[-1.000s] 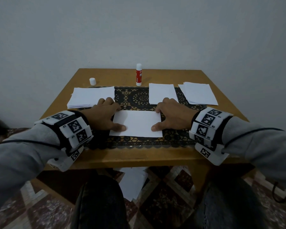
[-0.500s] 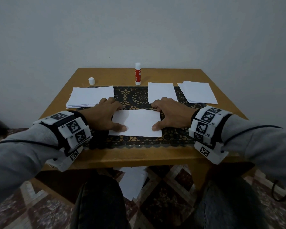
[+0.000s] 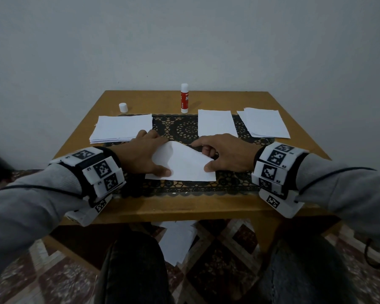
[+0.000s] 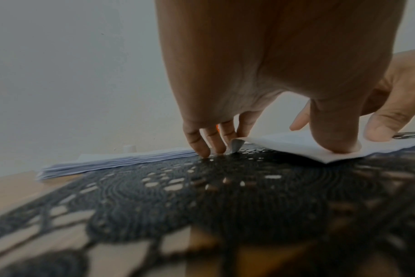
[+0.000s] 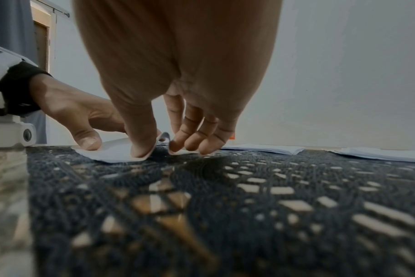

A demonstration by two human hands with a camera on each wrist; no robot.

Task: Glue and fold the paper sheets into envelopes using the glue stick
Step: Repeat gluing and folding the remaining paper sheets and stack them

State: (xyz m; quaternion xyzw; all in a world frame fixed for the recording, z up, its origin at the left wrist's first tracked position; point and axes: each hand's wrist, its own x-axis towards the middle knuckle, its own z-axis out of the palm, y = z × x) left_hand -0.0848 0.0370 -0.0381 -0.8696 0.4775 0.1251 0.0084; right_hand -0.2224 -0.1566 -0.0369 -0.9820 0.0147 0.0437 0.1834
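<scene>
Both hands work one sheet [image 3: 184, 165] lying on the dark lace mat [image 3: 184, 128] at the near middle of the bench [image 3: 206, 207]: from the head view the left hand [image 3: 145, 154] has its thumb flat on the near left part and its fingers at the far left corner, while the right hand [image 3: 226, 154] pins the near right with its thumb and curls its fingers at the far edge, which is bowed up off the mat. Thin and limp, the paper bends at a touch, so I judge it wants light pinches at corners and edges, with the thumbs as anchors so it cannot skate on the mat. The glue stick [image 3: 184, 98] stands uncapped at the far side, its cap [image 3: 123, 107] apart to the left, with a stack [image 3: 121, 129] and two more lots of paper alongside. From the left wrist, the thumb presses the sheet flat and the fingertips [image 4: 201, 148] meet the mat beside the curled-up corner; whether one finger is under it I cannot tell. From the right wrist, the thumb [image 5: 142, 146] bears down on the sheet and the curled fingers rest near the lifted edge, seemingly pinching it up.
</scene>
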